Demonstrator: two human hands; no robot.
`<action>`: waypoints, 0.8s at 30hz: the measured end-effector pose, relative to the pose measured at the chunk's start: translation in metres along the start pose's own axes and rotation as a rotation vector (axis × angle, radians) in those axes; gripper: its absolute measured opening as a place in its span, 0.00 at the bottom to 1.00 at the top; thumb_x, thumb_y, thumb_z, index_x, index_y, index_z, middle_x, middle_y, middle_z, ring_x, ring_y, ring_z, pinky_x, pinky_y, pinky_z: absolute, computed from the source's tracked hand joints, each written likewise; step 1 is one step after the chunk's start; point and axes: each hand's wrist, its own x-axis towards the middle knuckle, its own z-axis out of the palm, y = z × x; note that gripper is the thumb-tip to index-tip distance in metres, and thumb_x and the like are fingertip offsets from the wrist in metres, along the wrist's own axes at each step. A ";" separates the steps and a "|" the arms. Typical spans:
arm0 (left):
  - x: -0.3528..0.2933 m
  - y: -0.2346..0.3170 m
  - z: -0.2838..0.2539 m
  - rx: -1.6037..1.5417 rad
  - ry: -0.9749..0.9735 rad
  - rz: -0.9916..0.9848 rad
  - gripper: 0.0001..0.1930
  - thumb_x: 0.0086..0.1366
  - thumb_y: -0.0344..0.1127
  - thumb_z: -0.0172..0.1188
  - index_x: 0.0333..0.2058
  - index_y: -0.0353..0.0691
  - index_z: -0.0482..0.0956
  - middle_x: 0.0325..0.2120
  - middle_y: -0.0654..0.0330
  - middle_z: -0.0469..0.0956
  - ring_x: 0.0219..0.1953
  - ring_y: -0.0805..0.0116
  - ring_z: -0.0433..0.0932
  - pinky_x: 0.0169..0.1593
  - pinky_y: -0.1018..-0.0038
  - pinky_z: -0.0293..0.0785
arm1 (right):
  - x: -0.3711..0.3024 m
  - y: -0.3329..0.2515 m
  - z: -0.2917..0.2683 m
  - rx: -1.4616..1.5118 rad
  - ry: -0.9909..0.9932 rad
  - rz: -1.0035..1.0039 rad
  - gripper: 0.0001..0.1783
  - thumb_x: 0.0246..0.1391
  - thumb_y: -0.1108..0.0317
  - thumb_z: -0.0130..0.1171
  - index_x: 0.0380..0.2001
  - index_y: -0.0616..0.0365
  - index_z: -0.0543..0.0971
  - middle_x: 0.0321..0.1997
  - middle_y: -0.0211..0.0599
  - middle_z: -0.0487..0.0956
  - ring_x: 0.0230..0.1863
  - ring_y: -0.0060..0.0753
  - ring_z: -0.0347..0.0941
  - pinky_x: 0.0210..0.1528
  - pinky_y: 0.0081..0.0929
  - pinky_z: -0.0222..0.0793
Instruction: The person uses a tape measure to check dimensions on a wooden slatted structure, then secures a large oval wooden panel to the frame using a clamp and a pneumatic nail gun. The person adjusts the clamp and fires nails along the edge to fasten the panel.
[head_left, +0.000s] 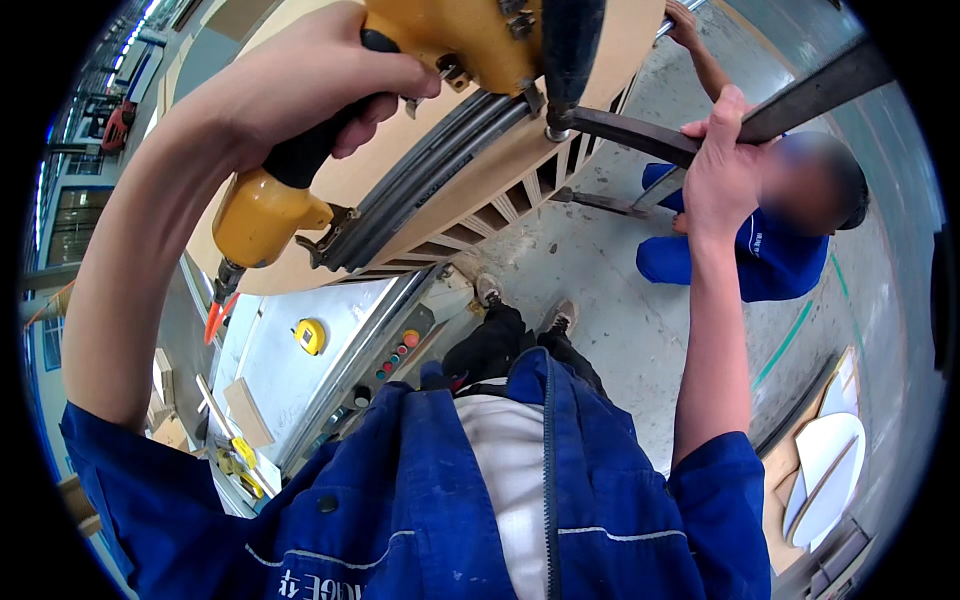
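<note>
My left hand (350,90) is closed round the black grip of a yellow nail gun (265,215), held over a curved wooden panel (430,245). The gun's long dark magazine crosses above the panel's edge, and its front end runs out of view at the top. My right hand (718,175) is wrapped round a dark metal bar clamp (640,135). Its jaw reaches left to the panel, where a screw with a black handle (572,50) bears on the edge strip. Slots and short ribs line the panel's curved side. Lower down, a second clamp (600,203) also meets the panel.
A co-worker in blue (790,255) crouches close on the right, one hand (685,25) raised to the panel's far end. A yellow tape measure (310,336) lies on a white worktop (285,375). Push buttons (398,352) line its side. Board offcuts (825,470) stand lower right.
</note>
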 end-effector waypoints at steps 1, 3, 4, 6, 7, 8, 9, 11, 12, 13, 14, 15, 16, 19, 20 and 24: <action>-0.001 0.001 0.000 0.003 0.001 -0.004 0.12 0.63 0.38 0.66 0.36 0.34 0.80 0.16 0.69 0.72 0.15 0.82 0.71 0.22 0.82 0.70 | 0.000 0.000 -0.001 -0.003 0.002 -0.005 0.15 0.69 0.63 0.59 0.33 0.62 0.71 0.25 0.31 0.75 0.24 0.21 0.76 0.31 0.21 0.72; -0.002 0.002 0.000 0.009 -0.001 -0.012 0.12 0.63 0.38 0.66 0.36 0.34 0.80 0.16 0.69 0.72 0.15 0.82 0.71 0.22 0.82 0.70 | 0.001 0.001 -0.001 -0.026 0.003 -0.018 0.15 0.69 0.63 0.60 0.32 0.62 0.70 0.25 0.32 0.75 0.23 0.21 0.76 0.31 0.21 0.72; -0.002 0.002 0.001 0.014 -0.001 -0.015 0.12 0.63 0.38 0.66 0.36 0.34 0.80 0.16 0.69 0.71 0.15 0.82 0.71 0.22 0.82 0.70 | 0.001 0.001 0.000 -0.007 0.022 -0.033 0.15 0.68 0.63 0.61 0.32 0.63 0.73 0.24 0.31 0.76 0.23 0.20 0.76 0.30 0.20 0.72; -0.002 0.002 0.000 0.019 -0.002 -0.020 0.12 0.63 0.38 0.66 0.36 0.34 0.80 0.16 0.69 0.71 0.15 0.82 0.70 0.22 0.82 0.70 | 0.002 0.000 0.003 0.014 0.072 -0.050 0.15 0.66 0.63 0.62 0.31 0.67 0.79 0.20 0.29 0.79 0.22 0.18 0.77 0.28 0.18 0.71; -0.002 0.002 0.000 0.021 -0.001 -0.019 0.12 0.63 0.38 0.66 0.36 0.34 0.80 0.16 0.69 0.71 0.15 0.82 0.70 0.22 0.82 0.70 | 0.002 -0.001 0.003 0.005 0.070 -0.073 0.15 0.66 0.63 0.62 0.32 0.67 0.79 0.20 0.29 0.79 0.22 0.18 0.77 0.28 0.18 0.71; -0.002 0.002 -0.001 0.025 0.001 -0.020 0.12 0.63 0.38 0.66 0.36 0.34 0.80 0.16 0.69 0.71 0.15 0.83 0.70 0.22 0.82 0.70 | 0.001 -0.002 0.003 -0.013 0.060 -0.076 0.15 0.66 0.63 0.62 0.32 0.67 0.79 0.20 0.29 0.79 0.22 0.18 0.77 0.29 0.18 0.71; -0.002 0.002 -0.001 0.024 0.003 -0.021 0.12 0.63 0.38 0.66 0.35 0.34 0.80 0.16 0.69 0.71 0.15 0.83 0.70 0.22 0.82 0.70 | 0.001 -0.004 0.002 -0.035 0.055 -0.089 0.15 0.66 0.63 0.62 0.33 0.67 0.79 0.20 0.29 0.78 0.22 0.18 0.77 0.29 0.18 0.71; -0.002 0.002 -0.002 0.022 0.003 -0.023 0.12 0.63 0.38 0.66 0.35 0.34 0.80 0.16 0.69 0.71 0.15 0.83 0.70 0.22 0.82 0.70 | 0.000 -0.005 0.001 -0.053 0.008 -0.073 0.14 0.69 0.63 0.60 0.34 0.63 0.72 0.25 0.30 0.76 0.23 0.20 0.78 0.29 0.18 0.74; -0.002 0.002 -0.002 0.023 0.003 -0.025 0.12 0.63 0.38 0.66 0.35 0.34 0.80 0.16 0.69 0.71 0.15 0.83 0.70 0.22 0.82 0.70 | 0.000 -0.006 0.000 -0.065 -0.010 -0.070 0.14 0.70 0.64 0.59 0.35 0.60 0.68 0.27 0.30 0.75 0.23 0.21 0.79 0.29 0.18 0.75; -0.003 0.003 -0.002 0.024 0.003 -0.027 0.12 0.63 0.38 0.66 0.35 0.34 0.80 0.16 0.69 0.71 0.15 0.83 0.70 0.22 0.82 0.70 | 0.000 -0.006 0.000 -0.054 -0.012 -0.065 0.14 0.70 0.64 0.59 0.36 0.60 0.68 0.27 0.30 0.75 0.23 0.21 0.79 0.28 0.18 0.75; -0.003 0.003 -0.002 0.021 0.002 -0.030 0.12 0.63 0.38 0.66 0.35 0.34 0.80 0.16 0.69 0.71 0.15 0.83 0.70 0.22 0.82 0.70 | -0.001 -0.006 0.000 -0.042 -0.011 -0.060 0.13 0.70 0.64 0.58 0.36 0.60 0.68 0.27 0.30 0.75 0.23 0.20 0.79 0.28 0.17 0.75; -0.003 0.003 -0.002 0.024 0.000 -0.034 0.12 0.63 0.38 0.66 0.35 0.34 0.80 0.16 0.69 0.71 0.15 0.83 0.70 0.22 0.82 0.70 | 0.000 -0.006 0.000 -0.030 -0.015 -0.063 0.13 0.70 0.65 0.58 0.37 0.61 0.67 0.27 0.30 0.75 0.23 0.20 0.79 0.28 0.16 0.75; -0.003 0.004 -0.002 0.026 0.001 -0.036 0.12 0.63 0.38 0.66 0.35 0.34 0.80 0.16 0.69 0.71 0.15 0.83 0.70 0.22 0.82 0.70 | 0.000 -0.006 0.000 -0.026 -0.013 -0.063 0.13 0.70 0.65 0.58 0.37 0.60 0.67 0.27 0.30 0.75 0.23 0.20 0.78 0.28 0.16 0.75; -0.002 0.004 -0.002 0.028 0.002 -0.044 0.12 0.63 0.39 0.66 0.35 0.34 0.80 0.16 0.69 0.71 0.15 0.83 0.70 0.22 0.82 0.70 | 0.000 -0.007 0.000 -0.035 -0.019 -0.072 0.13 0.70 0.64 0.58 0.38 0.60 0.66 0.27 0.30 0.75 0.23 0.20 0.78 0.27 0.15 0.74; -0.002 0.004 -0.002 0.031 0.001 -0.049 0.12 0.63 0.39 0.66 0.35 0.34 0.80 0.16 0.69 0.71 0.15 0.83 0.70 0.22 0.82 0.70 | 0.000 -0.008 0.000 -0.052 -0.018 -0.067 0.14 0.70 0.64 0.58 0.38 0.60 0.66 0.26 0.30 0.75 0.22 0.20 0.78 0.27 0.15 0.74; 0.000 0.006 -0.003 0.033 -0.001 -0.056 0.12 0.63 0.39 0.66 0.35 0.34 0.80 0.16 0.69 0.71 0.15 0.83 0.70 0.23 0.82 0.70 | -0.002 -0.009 0.000 -0.089 0.000 -0.059 0.14 0.70 0.64 0.59 0.37 0.61 0.67 0.25 0.31 0.75 0.21 0.21 0.77 0.26 0.16 0.73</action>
